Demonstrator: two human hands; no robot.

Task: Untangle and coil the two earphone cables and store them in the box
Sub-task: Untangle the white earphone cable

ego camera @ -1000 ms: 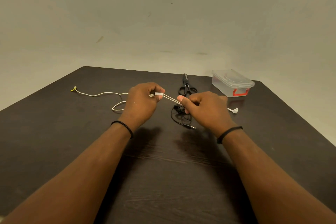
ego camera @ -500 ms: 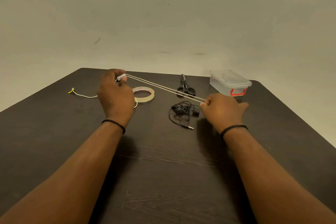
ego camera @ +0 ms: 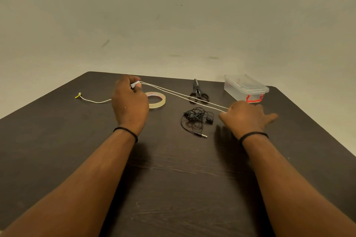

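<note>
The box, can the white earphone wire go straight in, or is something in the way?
Its lid is on the box, so that blocks it. The white wire is stretched between the left hand and right hand; nothing else sits between.

The light is dim and warm, giving the wall (ego camera: 173,15) a yellow-grey cast that darkens toward the upper corners. Soft shadows fall on the dark table (ego camera: 173,188) just beneath and to the left of the right hand (ego camera: 244,117), so the light seems to come from above and the right. The wood grain shows a faint sheen near the bottom. Wide-angle bending splays the table edges; the forearms look soft and slightly smeared low down
</note>
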